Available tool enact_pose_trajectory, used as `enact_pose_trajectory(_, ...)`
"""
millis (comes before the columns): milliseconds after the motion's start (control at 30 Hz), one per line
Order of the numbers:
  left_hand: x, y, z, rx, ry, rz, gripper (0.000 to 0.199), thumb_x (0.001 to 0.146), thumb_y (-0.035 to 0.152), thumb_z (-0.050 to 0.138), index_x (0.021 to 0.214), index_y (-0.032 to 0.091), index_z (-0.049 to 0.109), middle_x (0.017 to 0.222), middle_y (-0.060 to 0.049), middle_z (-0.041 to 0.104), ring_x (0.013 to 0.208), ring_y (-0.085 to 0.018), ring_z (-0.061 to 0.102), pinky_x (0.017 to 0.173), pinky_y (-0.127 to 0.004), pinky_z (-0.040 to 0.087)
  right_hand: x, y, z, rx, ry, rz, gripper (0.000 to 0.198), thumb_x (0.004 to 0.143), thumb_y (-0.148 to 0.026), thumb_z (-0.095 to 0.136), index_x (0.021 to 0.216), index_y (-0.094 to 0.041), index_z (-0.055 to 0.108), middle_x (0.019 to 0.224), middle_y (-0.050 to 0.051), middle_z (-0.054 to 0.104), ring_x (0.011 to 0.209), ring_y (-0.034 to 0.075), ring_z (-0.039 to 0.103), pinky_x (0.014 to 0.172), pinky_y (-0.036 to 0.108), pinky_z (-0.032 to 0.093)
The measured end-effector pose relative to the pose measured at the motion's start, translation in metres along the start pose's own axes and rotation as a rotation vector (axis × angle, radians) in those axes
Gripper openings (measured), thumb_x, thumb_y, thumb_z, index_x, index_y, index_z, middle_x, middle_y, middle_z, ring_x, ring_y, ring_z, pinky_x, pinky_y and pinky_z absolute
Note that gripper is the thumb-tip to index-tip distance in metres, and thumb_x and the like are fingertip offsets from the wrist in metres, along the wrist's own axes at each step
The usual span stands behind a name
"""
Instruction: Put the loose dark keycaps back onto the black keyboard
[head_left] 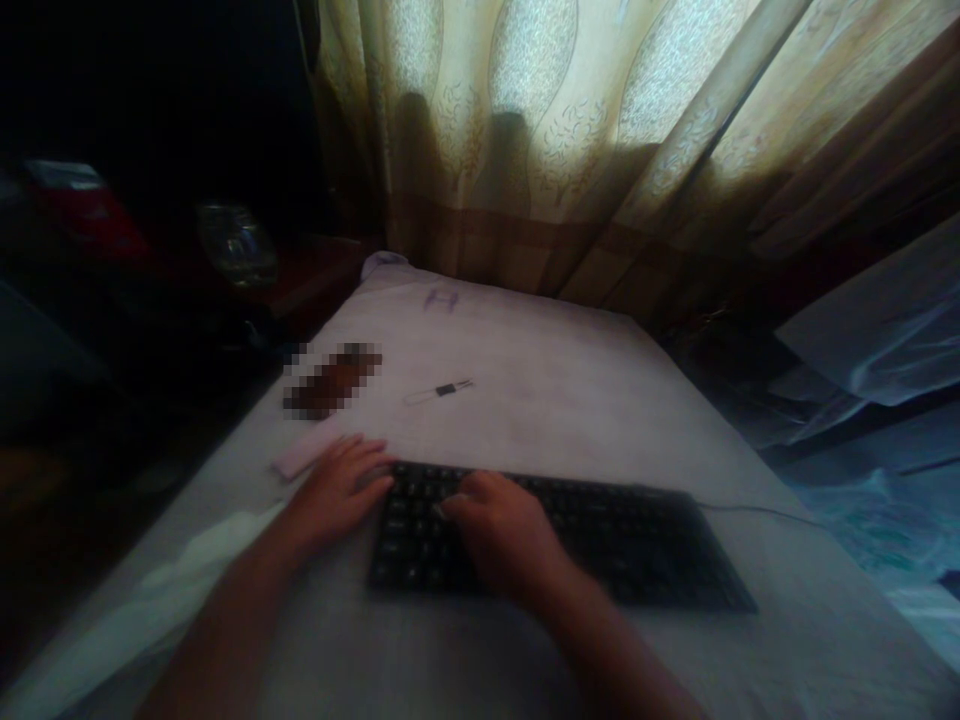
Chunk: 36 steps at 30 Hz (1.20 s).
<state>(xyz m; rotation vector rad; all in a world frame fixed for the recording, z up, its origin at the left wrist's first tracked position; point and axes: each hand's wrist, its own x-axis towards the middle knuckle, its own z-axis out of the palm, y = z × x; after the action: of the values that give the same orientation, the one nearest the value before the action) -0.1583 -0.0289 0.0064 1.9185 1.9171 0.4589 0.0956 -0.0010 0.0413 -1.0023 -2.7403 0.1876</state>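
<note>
A black keyboard (pixel 645 550) lies across the pale covered surface in front of me. My left hand (pixel 341 490) rests at its left end, fingers stretched out and apart, the tips by the corner. Over the left part of the keys, my right hand (pixel 502 525) is closed, with thumb and fingers pressed together. A small pale spot shows at its fingertips, too blurred to name. Beyond the keyboard lies a small tool with a dark middle, a thin wire loop and two short prongs (pixel 446 390). A flat pink object (pixel 304 452) sits beside my left hand.
A brown pixelated object (pixel 334 380) lies at the surface's left edge. White crumpled material (pixel 202 560) is near my left forearm. The keyboard's cable (pixel 757 510) runs right. A patterned curtain (pixel 525 150) hangs behind, and a glass jar (pixel 236 243) stands at the back left.
</note>
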Motion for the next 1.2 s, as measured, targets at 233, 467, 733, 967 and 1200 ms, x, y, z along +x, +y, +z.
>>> enact_pose_trajectory(233,0.0,0.004,-0.002,0.016,-0.003,-0.015,0.046,0.087,0.049,0.045,0.121,0.025,0.065,0.14,-0.006,0.056,0.139,-0.03,0.037,0.115,-0.052,0.026,-0.01,0.009,-0.009,-0.007,0.014,0.05,0.019,0.088,-0.015,0.057,0.095,-0.024,0.073,0.091,0.006,0.065,0.08,0.018,0.058,0.068,0.028,0.041)
enact_pose_trajectory(467,0.0,-0.002,0.002,-0.004,0.022,0.016,0.048,0.086,0.055,0.045,0.119,0.027,0.065,0.14,-0.005,0.057,0.139,-0.029,0.038,0.116,-0.052,0.025,0.018,-0.024,-0.001,0.06,0.049,-0.057,0.018,0.091,-0.023,0.056,0.102,-0.026,0.07,0.097,0.005,0.064,0.086,0.02,0.057,0.071,0.028,0.042)
enact_pose_trajectory(733,0.001,-0.002,0.002,-0.01,0.019,0.018,0.047,0.085,0.054,0.047,0.118,0.027,0.066,0.139,-0.006,0.057,0.138,-0.029,0.039,0.116,-0.052,0.025,0.031,-0.031,0.013,0.038,-0.016,-0.069,0.019,0.092,-0.025,0.053,0.099,-0.023,0.071,0.096,0.007,0.064,0.086,0.022,0.056,0.071,0.031,0.043)
enact_pose_trajectory(967,0.001,-0.003,0.003,0.018,0.025,0.014,0.049,0.086,0.055,0.043,0.118,0.026,0.066,0.139,-0.005,0.058,0.137,-0.029,0.04,0.115,-0.052,0.026,0.004,-0.009,0.001,0.037,-0.021,0.019,0.018,0.089,-0.02,0.058,0.099,-0.026,0.072,0.096,0.006,0.064,0.084,0.02,0.058,0.069,0.028,0.042)
enact_pose_trajectory(1200,0.003,-0.005,0.005,0.026,0.044,0.032,0.048,0.086,0.055,0.042,0.117,0.027,0.066,0.136,-0.006,0.06,0.135,-0.03,0.042,0.114,-0.054,0.027,-0.025,0.017,-0.006,0.048,0.016,0.127,0.029,0.086,-0.01,0.055,0.104,-0.026,0.072,0.102,0.007,0.066,0.087,0.019,0.06,0.073,0.028,0.045)
